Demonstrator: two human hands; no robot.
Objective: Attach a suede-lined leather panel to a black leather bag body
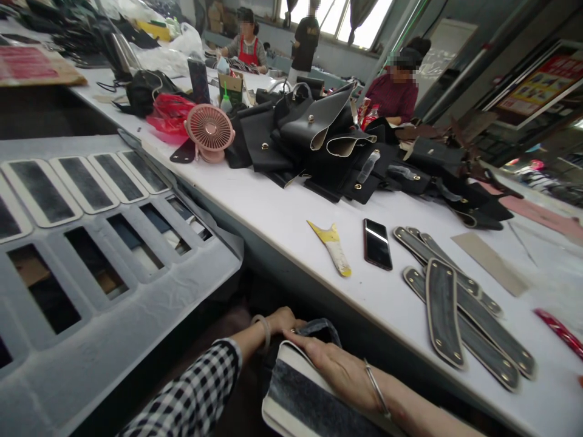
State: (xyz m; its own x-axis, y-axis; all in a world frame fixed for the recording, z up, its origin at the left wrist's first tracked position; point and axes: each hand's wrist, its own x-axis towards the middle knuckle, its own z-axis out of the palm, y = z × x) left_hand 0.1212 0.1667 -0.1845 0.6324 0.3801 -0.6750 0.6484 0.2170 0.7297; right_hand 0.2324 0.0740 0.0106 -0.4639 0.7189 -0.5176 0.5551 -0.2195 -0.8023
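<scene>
Head view: the dark panel point(298, 394) lies below the surface point(282, 218), under your right hand point(334, 364), its grip flattened. Your left hand point(279, 320) curls nearby; you can't tell what that grip holds. Pale borders edge the panel's streaky middle.

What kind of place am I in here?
Probably a leather bag workshop: a heap of black leather bag pieces on a long worktable, stacked strips with metal studs, and people working at tables behind.

Phone point(378, 244) beside strap pile point(460, 303)
</scene>
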